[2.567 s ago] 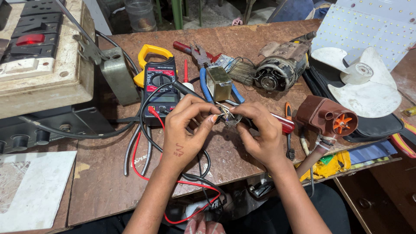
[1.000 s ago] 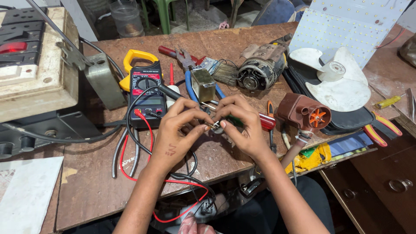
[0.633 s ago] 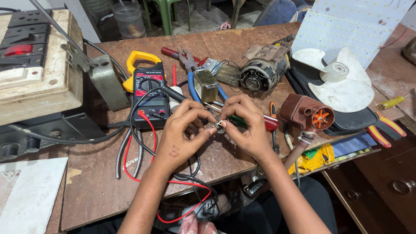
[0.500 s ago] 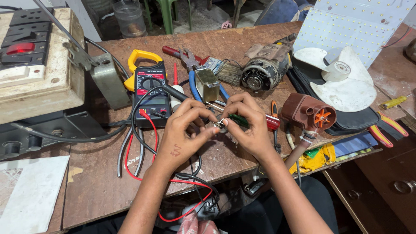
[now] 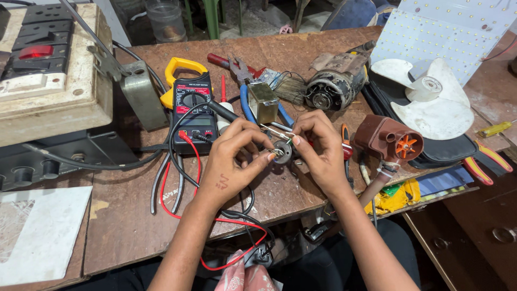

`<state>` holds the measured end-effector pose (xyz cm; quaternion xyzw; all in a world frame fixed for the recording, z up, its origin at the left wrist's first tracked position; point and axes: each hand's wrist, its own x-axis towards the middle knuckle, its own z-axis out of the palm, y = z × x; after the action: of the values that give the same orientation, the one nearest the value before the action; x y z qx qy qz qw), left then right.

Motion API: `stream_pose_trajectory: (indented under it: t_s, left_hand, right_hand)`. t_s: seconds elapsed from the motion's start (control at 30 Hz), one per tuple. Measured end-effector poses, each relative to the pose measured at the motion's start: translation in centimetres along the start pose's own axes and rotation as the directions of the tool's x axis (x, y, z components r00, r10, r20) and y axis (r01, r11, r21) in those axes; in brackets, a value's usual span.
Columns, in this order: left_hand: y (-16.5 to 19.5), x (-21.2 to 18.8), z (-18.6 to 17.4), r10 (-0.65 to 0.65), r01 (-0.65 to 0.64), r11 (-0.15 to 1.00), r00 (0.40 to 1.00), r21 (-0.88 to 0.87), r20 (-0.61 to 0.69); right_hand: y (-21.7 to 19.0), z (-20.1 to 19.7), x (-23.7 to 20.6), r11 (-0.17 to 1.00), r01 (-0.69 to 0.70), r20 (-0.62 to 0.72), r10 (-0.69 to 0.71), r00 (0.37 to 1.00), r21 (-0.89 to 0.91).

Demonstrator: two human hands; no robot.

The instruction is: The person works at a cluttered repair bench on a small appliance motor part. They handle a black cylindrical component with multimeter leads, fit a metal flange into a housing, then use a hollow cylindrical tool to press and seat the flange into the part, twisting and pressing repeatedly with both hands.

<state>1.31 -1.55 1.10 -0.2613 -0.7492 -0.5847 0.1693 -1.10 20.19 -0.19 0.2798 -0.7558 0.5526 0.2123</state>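
My left hand (image 5: 234,156) pinches a small round metal motor part (image 5: 282,152) between thumb and fingers above the wooden workbench (image 5: 124,215), along with a black meter probe (image 5: 223,111). My right hand (image 5: 318,145) meets it from the right, fingertips holding a thin green-tipped probe or wire against the part's centre. Just behind my left hand lies a yellow-and-black clamp meter (image 5: 191,110), and its red and black leads (image 5: 183,178) loop under my left wrist.
A cream switchboard box (image 5: 51,70) sits at the left. Pliers (image 5: 242,73), a brass block (image 5: 263,101) and an old motor (image 5: 328,91) lie behind. A brown blower (image 5: 390,140), white fan blade (image 5: 431,99), LED panel (image 5: 441,32) and screwdrivers (image 5: 487,161) are at the right.
Both hands stay together on the small part, shifting slightly; the camera view has drifted a little. The meter and tools have not moved.
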Motion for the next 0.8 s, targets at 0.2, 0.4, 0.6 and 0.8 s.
stream_pose_trajectory:
  t_s: [0.2,0.4,0.6,0.8]
  left_hand:
    - [-0.13,-0.14,-0.11,0.012,-0.012,1.0,1.0,-0.01,0.001]
    - [-0.45,0.04,0.15,-0.054,0.054,0.998,0.999,-0.012,0.005]
    - [-0.14,-0.14,0.18,-0.017,0.019,0.998,0.999,0.058,-0.036]
    - [0.31,-0.54,0.0,0.094,-0.086,0.98,0.995,0.178,-0.035]
  right_hand:
    - [-0.06,0.13,-0.12,1.0,-0.01,-0.01,0.011,1.0,0.027]
    - [0.04,0.05,-0.09,1.0,-0.004,-0.016,0.005,1.0,0.03]
    - [-0.26,0.17,-0.03,0.993,0.077,-0.03,-0.08,0.996,-0.085]
    - [-0.48,0.29,-0.04,0.969,0.153,-0.035,-0.163,0.986,-0.194]
